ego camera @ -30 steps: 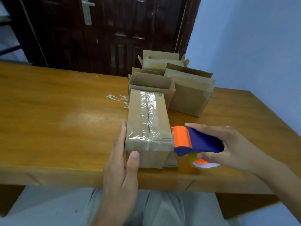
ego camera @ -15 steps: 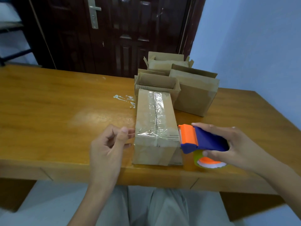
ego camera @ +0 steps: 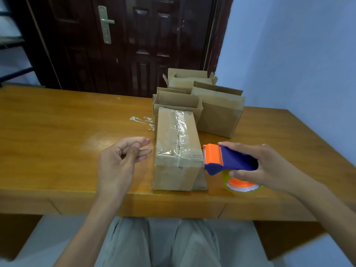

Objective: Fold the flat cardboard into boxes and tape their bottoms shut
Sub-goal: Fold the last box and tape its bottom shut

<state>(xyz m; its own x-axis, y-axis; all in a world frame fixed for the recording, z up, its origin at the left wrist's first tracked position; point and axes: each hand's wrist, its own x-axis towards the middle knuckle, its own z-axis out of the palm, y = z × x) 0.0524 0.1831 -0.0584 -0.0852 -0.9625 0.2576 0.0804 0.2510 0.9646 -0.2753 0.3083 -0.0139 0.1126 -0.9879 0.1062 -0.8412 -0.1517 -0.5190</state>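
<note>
While right hand (ego camera: 269, 166) grips tape dispenser (ego camera: 229, 160) | left hand (ego camera: 119, 160) hovers beside taped box (ego camera: 178, 151), fingers (ego camera: 142, 146) loosely apart

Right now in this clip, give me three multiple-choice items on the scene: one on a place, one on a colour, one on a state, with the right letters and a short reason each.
1. Where is the tape dispenser relative to the taped box?
A. on top of it
B. beside its right side
C. behind it, by the door

2. What colour is the dispenser's handle body?
A. blue
B. green
C. black

3. What is the left hand doing?
A. pressing down on the box top
B. gripping the dispenser
C. hanging beside the box, holding nothing

Answers:
1 B: the right hand holds the dispenser with its orange head next to the box's right edge.
2 A: the part under the fingers is blue, only the head and the roll's core are orange.
3 C: its fingers are loosely bent, clear of the box's left side, over the wooden table.
</note>
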